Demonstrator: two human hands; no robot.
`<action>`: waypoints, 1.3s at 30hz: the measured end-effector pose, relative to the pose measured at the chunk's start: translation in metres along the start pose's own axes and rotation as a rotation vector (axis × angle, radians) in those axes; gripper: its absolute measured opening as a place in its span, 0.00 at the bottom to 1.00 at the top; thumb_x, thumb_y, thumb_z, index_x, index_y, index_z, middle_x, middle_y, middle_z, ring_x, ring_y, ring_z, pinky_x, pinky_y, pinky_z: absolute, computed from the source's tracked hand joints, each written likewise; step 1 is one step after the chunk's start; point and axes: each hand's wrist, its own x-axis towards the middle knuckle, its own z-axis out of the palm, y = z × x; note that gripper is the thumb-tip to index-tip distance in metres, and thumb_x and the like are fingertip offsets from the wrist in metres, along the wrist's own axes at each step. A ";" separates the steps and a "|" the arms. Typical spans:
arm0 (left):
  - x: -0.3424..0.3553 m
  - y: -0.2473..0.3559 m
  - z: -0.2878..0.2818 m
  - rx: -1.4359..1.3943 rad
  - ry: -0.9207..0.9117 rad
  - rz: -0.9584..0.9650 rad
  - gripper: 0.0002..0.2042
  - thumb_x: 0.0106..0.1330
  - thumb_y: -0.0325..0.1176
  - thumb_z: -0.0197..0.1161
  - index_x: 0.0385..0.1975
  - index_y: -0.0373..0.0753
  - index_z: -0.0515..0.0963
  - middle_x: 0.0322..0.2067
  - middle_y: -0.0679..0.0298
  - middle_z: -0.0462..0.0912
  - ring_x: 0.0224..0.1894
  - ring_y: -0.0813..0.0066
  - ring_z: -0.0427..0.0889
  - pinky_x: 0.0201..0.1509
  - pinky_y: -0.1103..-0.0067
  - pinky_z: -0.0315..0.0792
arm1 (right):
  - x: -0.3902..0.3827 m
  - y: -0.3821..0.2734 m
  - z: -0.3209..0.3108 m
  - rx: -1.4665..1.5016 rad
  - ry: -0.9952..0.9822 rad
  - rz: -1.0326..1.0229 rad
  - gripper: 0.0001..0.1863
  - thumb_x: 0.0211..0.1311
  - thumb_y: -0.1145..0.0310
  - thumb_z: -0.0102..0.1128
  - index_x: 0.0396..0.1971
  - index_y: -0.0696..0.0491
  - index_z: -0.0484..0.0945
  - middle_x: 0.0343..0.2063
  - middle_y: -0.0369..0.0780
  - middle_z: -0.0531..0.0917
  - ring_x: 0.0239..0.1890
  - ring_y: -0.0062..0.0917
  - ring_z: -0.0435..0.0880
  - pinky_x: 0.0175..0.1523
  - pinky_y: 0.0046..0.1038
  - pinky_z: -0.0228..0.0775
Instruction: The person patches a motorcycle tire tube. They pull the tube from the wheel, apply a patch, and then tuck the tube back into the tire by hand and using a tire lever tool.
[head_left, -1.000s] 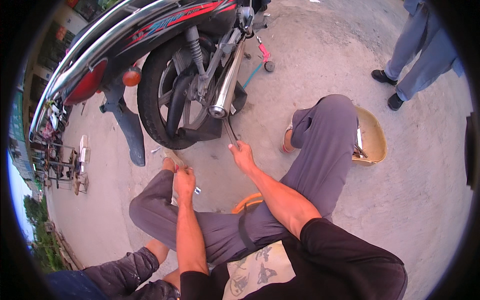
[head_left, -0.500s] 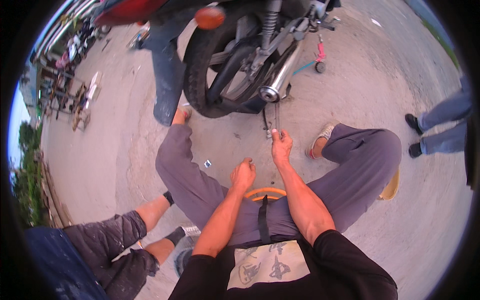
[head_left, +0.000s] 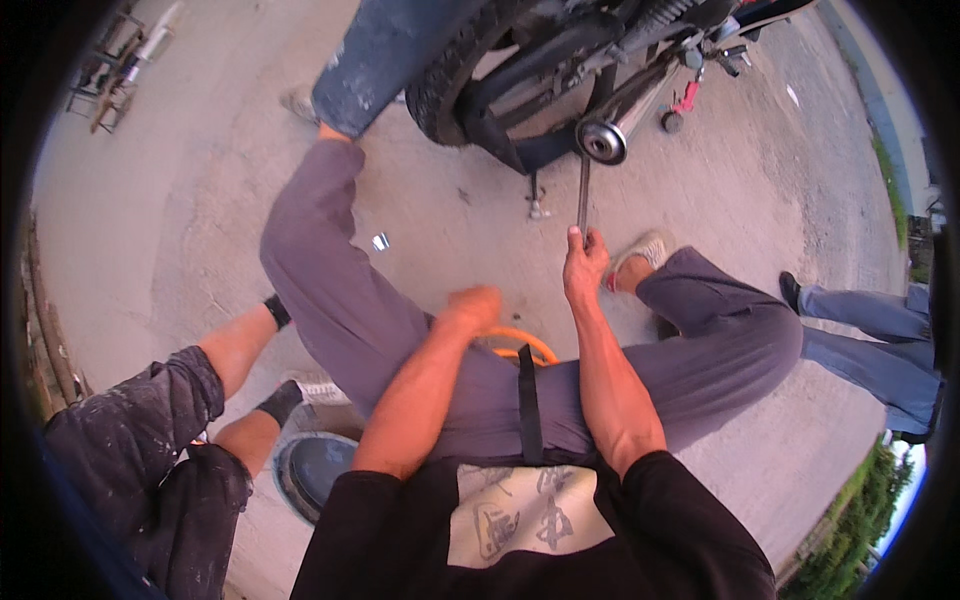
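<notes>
From where I stand: right hand [head_left: 585, 262], fingers clamped on the near end of a slim, straight metal bar [head_left: 584, 195], smooth and dull grey. The bar points away from the person, its far end passing under the round rim of the exhaust muffler [head_left: 603, 142]; contact there cannot be told. Muffler: polished metal tube, ringed end cap with a small central hole.

Left hand [head_left: 473, 310] is blurred, above the lap, to the left of and nearer than the right; whether its fingers are apart or together, I cannot tell.

Left of the muffler: rear tyre [head_left: 437, 95], black rubber, blocky tread. Further left, a mudguard [head_left: 380, 65], broad, curved, dark, scuffed with pale specks. A thin dark stand-like rod [head_left: 535, 195] reaches the ground left of the bar. Ground [head_left: 220, 200]: pale, gritty, rough. Between the thighs, a smooth orange curved rim [head_left: 535, 343].
</notes>
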 end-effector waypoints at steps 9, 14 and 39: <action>-0.014 -0.045 -0.070 -0.305 0.644 -0.118 0.12 0.67 0.31 0.54 0.47 0.40 0.80 0.43 0.50 0.84 0.48 0.48 0.82 0.50 0.59 0.75 | -0.026 0.011 -0.001 -0.517 -0.163 -0.052 0.18 0.65 0.56 0.59 0.37 0.58 0.75 0.24 0.52 0.80 0.29 0.46 0.80 0.36 0.43 0.69; -0.013 -0.048 -0.077 -0.454 0.707 -0.160 0.21 0.66 0.31 0.58 0.59 0.36 0.69 0.54 0.48 0.77 0.56 0.48 0.77 0.56 0.60 0.72 | -0.021 0.009 0.009 -0.238 -0.065 -0.121 0.18 0.68 0.56 0.58 0.32 0.58 0.74 0.18 0.40 0.75 0.22 0.28 0.74 0.29 0.32 0.63; 0.015 -0.010 -0.058 -0.567 0.483 0.129 0.10 0.63 0.30 0.53 0.38 0.36 0.81 0.40 0.51 0.85 0.46 0.54 0.84 0.46 0.59 0.76 | -0.003 -0.012 0.035 0.054 -0.040 -0.062 0.14 0.71 0.62 0.56 0.30 0.52 0.65 0.20 0.28 0.65 0.21 0.12 0.62 0.25 0.19 0.54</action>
